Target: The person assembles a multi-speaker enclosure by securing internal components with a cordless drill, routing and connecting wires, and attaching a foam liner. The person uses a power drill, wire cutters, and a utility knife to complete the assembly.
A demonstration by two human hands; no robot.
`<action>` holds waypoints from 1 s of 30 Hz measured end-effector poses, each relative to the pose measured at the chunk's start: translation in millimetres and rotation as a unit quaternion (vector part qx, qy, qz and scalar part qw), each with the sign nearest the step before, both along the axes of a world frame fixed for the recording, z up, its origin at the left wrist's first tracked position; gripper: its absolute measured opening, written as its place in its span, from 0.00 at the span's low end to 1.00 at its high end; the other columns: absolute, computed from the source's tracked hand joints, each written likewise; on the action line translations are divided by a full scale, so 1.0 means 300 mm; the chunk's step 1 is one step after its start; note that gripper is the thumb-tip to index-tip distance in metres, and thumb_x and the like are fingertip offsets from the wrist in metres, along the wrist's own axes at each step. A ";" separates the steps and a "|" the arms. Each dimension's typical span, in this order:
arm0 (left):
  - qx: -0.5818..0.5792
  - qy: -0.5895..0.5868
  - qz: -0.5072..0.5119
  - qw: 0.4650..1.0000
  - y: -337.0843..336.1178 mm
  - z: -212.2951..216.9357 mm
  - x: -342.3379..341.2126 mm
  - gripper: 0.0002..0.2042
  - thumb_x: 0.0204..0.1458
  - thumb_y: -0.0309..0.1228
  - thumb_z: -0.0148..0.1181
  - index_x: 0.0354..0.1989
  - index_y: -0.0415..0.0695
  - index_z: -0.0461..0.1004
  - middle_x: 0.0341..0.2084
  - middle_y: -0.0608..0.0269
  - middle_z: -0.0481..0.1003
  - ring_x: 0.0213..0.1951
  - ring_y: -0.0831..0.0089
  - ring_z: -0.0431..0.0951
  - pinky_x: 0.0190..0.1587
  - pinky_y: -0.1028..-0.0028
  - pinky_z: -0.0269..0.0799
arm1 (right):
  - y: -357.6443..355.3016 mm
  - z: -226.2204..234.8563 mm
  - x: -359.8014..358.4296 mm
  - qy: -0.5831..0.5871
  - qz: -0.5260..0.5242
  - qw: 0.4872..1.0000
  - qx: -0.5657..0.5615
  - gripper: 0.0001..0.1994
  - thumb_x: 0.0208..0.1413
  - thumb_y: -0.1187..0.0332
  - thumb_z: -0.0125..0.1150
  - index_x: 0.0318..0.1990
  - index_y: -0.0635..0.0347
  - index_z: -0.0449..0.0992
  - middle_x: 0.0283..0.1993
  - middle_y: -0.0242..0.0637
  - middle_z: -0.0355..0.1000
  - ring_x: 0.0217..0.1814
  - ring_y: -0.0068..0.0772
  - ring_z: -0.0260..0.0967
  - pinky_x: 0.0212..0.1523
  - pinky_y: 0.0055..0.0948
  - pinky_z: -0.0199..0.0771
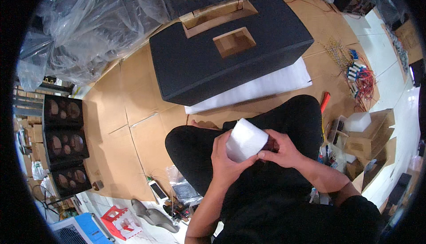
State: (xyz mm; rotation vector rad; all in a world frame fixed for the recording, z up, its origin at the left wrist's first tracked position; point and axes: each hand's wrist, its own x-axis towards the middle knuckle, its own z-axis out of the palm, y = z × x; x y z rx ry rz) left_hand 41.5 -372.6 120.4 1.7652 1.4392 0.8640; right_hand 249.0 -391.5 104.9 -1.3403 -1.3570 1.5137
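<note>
Above my lap I hold a white foam block [246, 140] with both hands. My left hand [225, 159] wraps round its left side. My right hand [280, 150] grips it from the right, with the thumb at its lower edge and some fingers hidden behind. Beyond my crossed legs, a large black cabinet [230, 73] shows a rectangular opening [234, 42] and a longer recess at its far edge. Part of a white foam sheet [262, 94] sticks out from under the cabinet.
Brown cardboard [111, 142] covers the floor. Wires with connectors [361, 78] lie at right, near an open carton [368, 142] with white foam on it. Black panels with round holes [66, 144] stand at left. Grey shoes [153, 215] and a red-and-white stool [120, 223] are lower left.
</note>
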 end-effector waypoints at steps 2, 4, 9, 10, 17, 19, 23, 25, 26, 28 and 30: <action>0.008 0.013 -0.022 1.000 -0.005 0.024 0.020 0.43 0.31 0.44 0.80 0.57 0.37 0.65 0.46 0.50 0.72 0.47 0.59 0.75 0.53 0.64 0.69 | 0.008 -0.009 0.017 -0.042 -0.013 0.998 0.038 0.28 0.51 0.61 0.70 0.56 0.65 0.68 0.40 0.39 0.76 0.41 0.25 0.74 0.43 0.29 0.75; -0.104 -0.116 0.016 0.988 -0.036 -0.008 0.018 0.41 0.36 0.43 0.78 0.58 0.36 0.64 0.47 0.50 0.72 0.48 0.63 0.75 0.53 0.66 0.69 | 0.015 -0.008 0.042 0.053 -0.022 0.998 -0.015 0.28 0.52 0.62 0.69 0.57 0.65 0.68 0.42 0.37 0.74 0.43 0.25 0.72 0.44 0.29 0.74; -0.229 -0.119 0.003 0.966 -0.065 0.038 0.043 0.29 0.46 0.40 0.73 0.51 0.32 0.70 0.38 0.55 0.78 0.41 0.70 0.78 0.45 0.69 0.74 | 0.001 0.011 0.104 0.136 0.003 0.990 -0.023 0.28 0.53 0.65 0.67 0.59 0.66 0.66 0.50 0.37 0.71 0.50 0.25 0.68 0.50 0.29 0.71; -0.200 -0.103 -0.005 0.974 -0.073 0.040 0.046 0.27 0.46 0.39 0.73 0.49 0.33 0.72 0.37 0.55 0.78 0.39 0.69 0.78 0.43 0.69 0.74 | -0.014 0.006 0.107 0.143 -0.001 0.989 -0.018 0.28 0.53 0.65 0.68 0.59 0.65 0.66 0.50 0.37 0.71 0.50 0.25 0.68 0.50 0.29 0.71; 0.023 -0.001 -0.052 0.998 -0.106 0.069 0.078 0.20 0.40 0.32 0.75 0.40 0.38 0.75 0.34 0.53 0.78 0.35 0.61 0.80 0.38 0.68 0.75 | -0.094 -0.049 0.094 0.150 -0.031 0.987 0.049 0.28 0.52 0.65 0.70 0.59 0.60 0.67 0.51 0.36 0.70 0.54 0.27 0.67 0.53 0.31 0.70; 0.059 0.011 -0.061 0.996 -0.112 0.071 0.076 0.20 0.39 0.31 0.75 0.39 0.39 0.75 0.34 0.52 0.78 0.35 0.59 0.80 0.38 0.67 0.75 | -0.107 -0.055 0.089 0.160 -0.036 0.985 0.058 0.28 0.51 0.66 0.71 0.60 0.59 0.67 0.52 0.36 0.70 0.54 0.27 0.68 0.53 0.32 0.71; 0.080 0.035 -0.072 0.994 -0.114 0.063 0.083 0.19 0.39 0.30 0.75 0.39 0.39 0.74 0.34 0.52 0.77 0.35 0.58 0.79 0.39 0.66 0.75 | -0.118 -0.065 0.111 0.102 -0.032 0.992 0.068 0.30 0.50 0.67 0.71 0.61 0.56 0.67 0.52 0.37 0.71 0.51 0.28 0.69 0.51 0.32 0.73; 0.059 0.047 -0.054 0.996 -0.115 0.059 0.088 0.19 0.40 0.29 0.74 0.40 0.38 0.74 0.33 0.52 0.77 0.35 0.59 0.79 0.40 0.67 0.74 | -0.111 -0.039 0.133 0.017 -0.033 0.997 0.075 0.33 0.48 0.66 0.73 0.63 0.53 0.66 0.52 0.39 0.71 0.49 0.30 0.71 0.48 0.31 0.74; 0.033 0.055 -0.037 0.997 -0.122 0.060 0.079 0.20 0.40 0.29 0.74 0.41 0.37 0.74 0.33 0.52 0.77 0.35 0.60 0.78 0.40 0.67 0.74 | -0.101 -0.024 0.149 0.005 -0.038 0.996 0.085 0.34 0.47 0.66 0.73 0.63 0.53 0.66 0.51 0.39 0.71 0.48 0.31 0.71 0.47 0.31 0.74; -0.010 0.038 0.008 0.999 -0.131 0.030 0.067 0.20 0.42 0.31 0.73 0.42 0.36 0.74 0.34 0.50 0.77 0.36 0.58 0.78 0.41 0.66 0.73 | -0.084 -0.014 0.216 0.004 -0.053 0.996 0.077 0.33 0.48 0.64 0.72 0.63 0.53 0.65 0.50 0.40 0.71 0.46 0.33 0.72 0.45 0.33 0.75; -0.032 0.005 0.049 0.998 -0.135 -0.038 0.042 0.22 0.44 0.33 0.72 0.44 0.34 0.73 0.35 0.47 0.77 0.37 0.57 0.78 0.42 0.66 0.72 | -0.048 -0.008 0.339 -0.145 -0.116 0.970 0.158 0.26 0.51 0.67 0.67 0.59 0.56 0.69 0.47 0.43 0.71 0.43 0.40 0.73 0.45 0.35 0.76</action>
